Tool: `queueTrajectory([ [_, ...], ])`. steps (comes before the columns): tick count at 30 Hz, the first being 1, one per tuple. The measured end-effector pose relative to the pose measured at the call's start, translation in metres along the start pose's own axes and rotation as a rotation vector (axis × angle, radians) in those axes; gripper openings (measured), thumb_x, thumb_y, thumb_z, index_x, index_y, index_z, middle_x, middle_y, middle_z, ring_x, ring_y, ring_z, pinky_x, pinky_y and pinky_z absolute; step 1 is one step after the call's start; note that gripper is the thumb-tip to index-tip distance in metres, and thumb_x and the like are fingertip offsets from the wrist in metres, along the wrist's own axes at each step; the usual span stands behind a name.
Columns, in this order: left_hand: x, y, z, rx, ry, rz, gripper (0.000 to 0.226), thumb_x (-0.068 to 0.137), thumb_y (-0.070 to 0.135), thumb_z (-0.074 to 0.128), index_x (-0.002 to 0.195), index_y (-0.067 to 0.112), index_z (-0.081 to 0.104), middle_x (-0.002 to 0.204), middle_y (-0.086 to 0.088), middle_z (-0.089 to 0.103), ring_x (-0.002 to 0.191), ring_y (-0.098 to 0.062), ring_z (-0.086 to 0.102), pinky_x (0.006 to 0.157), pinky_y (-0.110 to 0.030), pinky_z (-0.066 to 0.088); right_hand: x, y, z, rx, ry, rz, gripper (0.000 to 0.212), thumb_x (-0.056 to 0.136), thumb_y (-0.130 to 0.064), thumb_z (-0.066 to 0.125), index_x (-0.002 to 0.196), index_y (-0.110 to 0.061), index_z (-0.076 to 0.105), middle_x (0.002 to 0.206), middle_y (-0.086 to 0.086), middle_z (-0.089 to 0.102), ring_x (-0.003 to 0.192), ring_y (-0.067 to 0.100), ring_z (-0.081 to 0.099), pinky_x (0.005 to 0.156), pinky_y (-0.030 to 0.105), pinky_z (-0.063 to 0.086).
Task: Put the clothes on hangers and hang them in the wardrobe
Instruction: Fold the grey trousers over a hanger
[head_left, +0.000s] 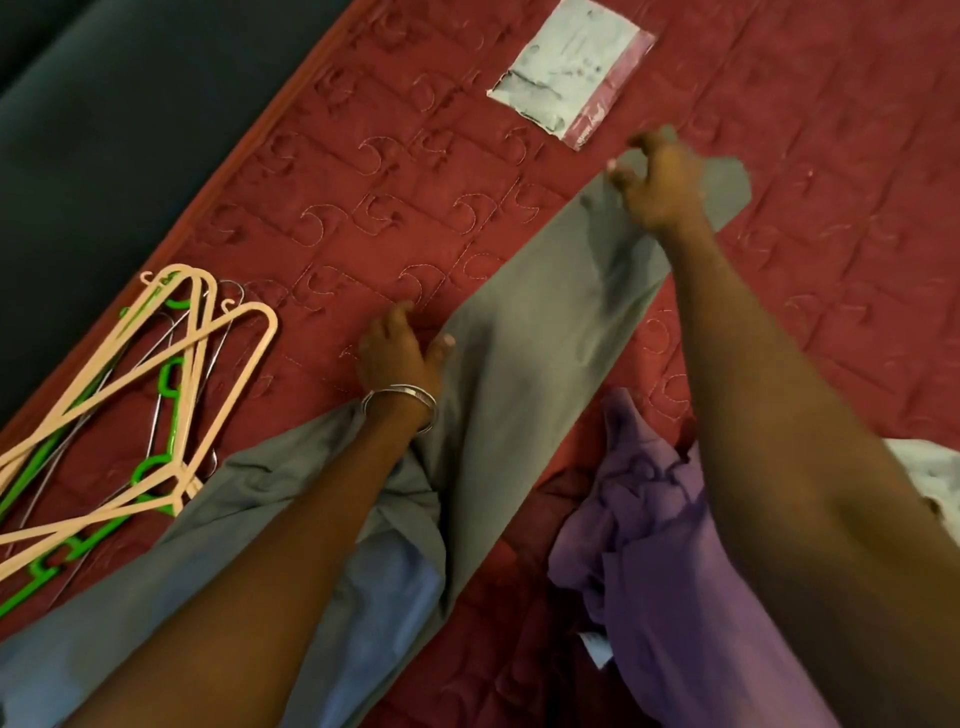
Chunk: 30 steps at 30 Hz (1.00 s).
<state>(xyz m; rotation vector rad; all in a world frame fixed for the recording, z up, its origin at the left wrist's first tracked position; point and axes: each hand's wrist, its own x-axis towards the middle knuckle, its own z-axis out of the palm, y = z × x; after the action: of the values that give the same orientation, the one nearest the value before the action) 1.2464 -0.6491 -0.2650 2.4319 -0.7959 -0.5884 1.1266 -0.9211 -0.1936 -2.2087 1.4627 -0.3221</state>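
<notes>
You had the grey trousers (530, 332) laid out along the red quilted mattress (363, 171), one leg stretched flat toward the far end, and the step in hand looked like smoothing and aligning that leg before a hanger went in. To do it well, you needed the hem end pulled taut and the side edges square, since a crease left there would, I judge, carry onto the hanger bar.

Your right hand (660, 182) was reached far out at the hem, arm nearly straight, fingers curled and pinching the cloth at its end. Your left hand (397, 353), with a metal bangle (400, 400) at the wrist, sat at the leg's left edge, thumb touching the fabric and fingers loosely bent on the mattress beside it; it gripped nothing that I could see.

The waist end lay bunched under your left forearm. The pile of pink and green hangers (130, 410) waited just left of the trousers, within easy reach. A purple garment (670, 545) lay crumpled to the right, and a plastic packet (566, 73) sat beyond the hem.
</notes>
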Motion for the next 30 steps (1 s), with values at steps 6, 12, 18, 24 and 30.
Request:
queueTrajectory([
  [6,-0.057,-0.042,-0.027,0.175,0.200,-0.188,0.053,0.086,0.060,0.042,0.115,0.021,0.063,0.120,-0.018,0.052,0.113,-0.038,0.044,0.093,-0.048,0.031,-0.118,0.077,0.061,-0.152,-0.101,0.279,0.055,0.098,-0.039,0.045,0.149,-0.024,0.030,0.160,0.003,0.017,0.145,0.030,0.018,0.108,0.055,0.023],
  [12,-0.133,-0.117,-0.082,0.209,0.231,-0.153,0.055,0.083,0.058,0.044,0.098,0.011,0.068,0.107,-0.022,0.053,0.101,-0.044,0.045,0.082,-0.051,0.037,-0.156,0.084,0.058,-0.110,0.059,0.400,0.041,0.091,-0.030,0.045,0.116,-0.001,0.059,0.123,0.027,0.055,0.116,0.043,0.048,0.091,0.048,0.039],
  [18,-0.187,-0.177,-0.118,0.529,-0.097,0.042,0.076,0.063,0.080,0.050,0.120,0.030,0.060,0.112,-0.006,0.052,0.101,-0.031,0.046,0.083,-0.053,0.037,-0.180,0.035,0.043,-0.024,0.154,0.277,0.032,0.092,-0.021,0.046,0.104,0.002,0.065,0.108,0.026,0.064,0.101,0.040,0.058,0.084,0.040,0.041],
  [24,-0.193,-0.165,-0.144,0.354,0.140,-0.204,0.023,0.076,0.009,0.066,0.097,0.016,0.072,0.097,-0.017,0.058,0.094,-0.037,0.051,0.080,-0.049,0.038,-0.268,-0.053,0.063,0.418,-0.409,-0.237,0.041,0.079,-0.030,0.072,0.112,-0.005,0.066,0.103,0.011,0.069,0.093,0.020,0.064,0.083,0.026,0.048],
  [30,-0.164,-0.054,-0.188,-0.712,0.558,-0.319,0.021,0.063,0.028,0.067,0.066,0.029,0.046,0.071,0.000,0.047,0.068,-0.022,0.047,0.067,-0.043,0.042,-0.323,-0.119,0.101,0.198,-0.701,-0.418,0.093,0.072,-0.053,0.074,0.148,-0.023,0.029,0.145,0.004,0.046,0.133,0.023,0.040,0.106,0.048,0.030],
])
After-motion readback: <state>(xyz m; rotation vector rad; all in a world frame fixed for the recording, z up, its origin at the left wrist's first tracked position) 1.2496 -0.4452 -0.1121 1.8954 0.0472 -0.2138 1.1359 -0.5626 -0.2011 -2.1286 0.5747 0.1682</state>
